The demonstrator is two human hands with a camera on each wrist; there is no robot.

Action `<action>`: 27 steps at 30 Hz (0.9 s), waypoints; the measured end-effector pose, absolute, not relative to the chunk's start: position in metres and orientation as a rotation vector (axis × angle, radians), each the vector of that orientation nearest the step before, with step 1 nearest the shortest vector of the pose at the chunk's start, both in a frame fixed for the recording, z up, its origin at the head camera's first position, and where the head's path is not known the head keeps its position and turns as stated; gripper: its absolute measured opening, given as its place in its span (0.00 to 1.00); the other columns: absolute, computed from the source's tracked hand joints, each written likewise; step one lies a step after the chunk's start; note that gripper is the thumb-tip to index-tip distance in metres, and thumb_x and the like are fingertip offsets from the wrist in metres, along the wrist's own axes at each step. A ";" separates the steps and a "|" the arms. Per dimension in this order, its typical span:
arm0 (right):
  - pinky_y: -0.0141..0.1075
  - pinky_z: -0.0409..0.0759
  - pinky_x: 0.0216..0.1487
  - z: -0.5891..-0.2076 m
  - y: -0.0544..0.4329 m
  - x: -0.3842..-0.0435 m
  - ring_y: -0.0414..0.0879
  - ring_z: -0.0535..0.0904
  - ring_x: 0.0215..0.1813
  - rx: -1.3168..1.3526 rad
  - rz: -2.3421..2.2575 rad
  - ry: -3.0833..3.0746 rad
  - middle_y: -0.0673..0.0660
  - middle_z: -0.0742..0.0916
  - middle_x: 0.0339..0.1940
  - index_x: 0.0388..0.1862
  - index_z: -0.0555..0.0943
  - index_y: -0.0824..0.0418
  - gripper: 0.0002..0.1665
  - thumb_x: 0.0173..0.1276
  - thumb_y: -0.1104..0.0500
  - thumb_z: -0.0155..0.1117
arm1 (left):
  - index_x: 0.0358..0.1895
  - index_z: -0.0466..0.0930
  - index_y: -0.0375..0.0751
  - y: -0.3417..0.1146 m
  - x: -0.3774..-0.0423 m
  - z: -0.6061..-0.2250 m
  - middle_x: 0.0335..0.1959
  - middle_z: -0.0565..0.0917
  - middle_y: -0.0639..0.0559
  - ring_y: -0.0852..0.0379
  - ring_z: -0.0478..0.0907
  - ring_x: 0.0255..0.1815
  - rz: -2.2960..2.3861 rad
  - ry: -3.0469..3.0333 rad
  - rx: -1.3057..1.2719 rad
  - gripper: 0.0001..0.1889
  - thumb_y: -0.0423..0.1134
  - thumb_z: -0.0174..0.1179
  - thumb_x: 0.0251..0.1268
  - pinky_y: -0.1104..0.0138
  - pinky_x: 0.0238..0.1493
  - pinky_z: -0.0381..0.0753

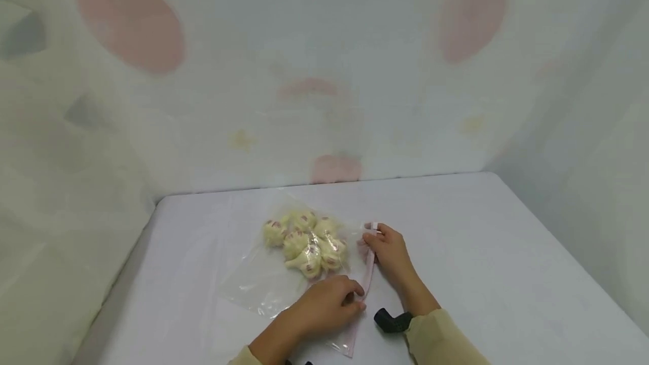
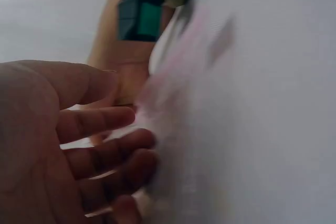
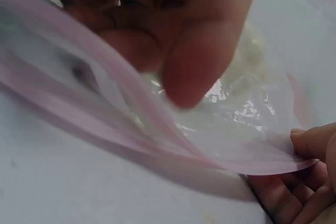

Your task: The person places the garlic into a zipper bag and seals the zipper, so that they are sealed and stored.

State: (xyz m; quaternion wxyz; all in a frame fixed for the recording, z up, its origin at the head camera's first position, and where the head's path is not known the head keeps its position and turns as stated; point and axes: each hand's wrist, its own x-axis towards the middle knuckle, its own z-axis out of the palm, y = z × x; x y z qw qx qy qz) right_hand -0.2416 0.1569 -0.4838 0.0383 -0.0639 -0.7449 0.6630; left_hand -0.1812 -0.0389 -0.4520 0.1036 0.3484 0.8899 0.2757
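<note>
Several garlic bulbs (image 1: 308, 244) are bunched inside a clear plastic zip bag (image 1: 253, 283), which lies on the table with its pink-edged mouth toward the right. At the mouth's far end, my right hand (image 1: 392, 249) pinches the pink zip edge (image 3: 252, 171) between thumb and fingers. My left hand (image 1: 324, 306) is over the near part of the mouth, its fingers loosely bent and gripping nothing in the left wrist view. In the right wrist view the two pink strips stand apart near the left hand and meet toward the right hand.
A white cloth covers the table (image 1: 456, 252). Pale curtains (image 1: 395, 72) with faded red prints hang behind and at both sides. A dark wrist camera mount (image 1: 392, 321) sticks out from the right wrist, close to the bag's near end.
</note>
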 end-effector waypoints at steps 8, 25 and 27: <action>0.33 0.79 0.23 -0.486 0.142 -0.244 0.42 0.81 0.24 -0.224 2.118 -2.221 0.57 0.88 0.32 0.57 0.77 0.64 0.20 0.72 0.54 0.61 | 0.49 0.82 0.51 -0.039 -0.225 -0.412 0.37 0.83 0.61 0.64 0.79 0.36 0.934 2.699 0.926 0.12 0.49 0.58 0.69 0.67 0.36 0.77; 0.31 0.78 0.29 -0.499 0.111 -0.238 0.40 0.80 0.29 -0.124 1.944 -2.181 0.57 0.87 0.32 0.57 0.78 0.58 0.19 0.75 0.49 0.56 | 0.51 0.83 0.43 -0.024 -0.294 -0.448 0.46 0.85 0.50 0.53 0.81 0.46 1.126 2.730 0.716 0.14 0.45 0.54 0.72 0.57 0.49 0.79; 0.32 0.79 0.29 -0.496 0.111 -0.239 0.41 0.81 0.29 -0.116 1.945 -2.187 0.58 0.88 0.33 0.60 0.76 0.58 0.22 0.75 0.49 0.56 | 0.46 0.83 0.43 -0.025 -0.294 -0.446 0.41 0.85 0.52 0.56 0.80 0.40 1.158 2.742 0.731 0.11 0.44 0.55 0.72 0.60 0.43 0.79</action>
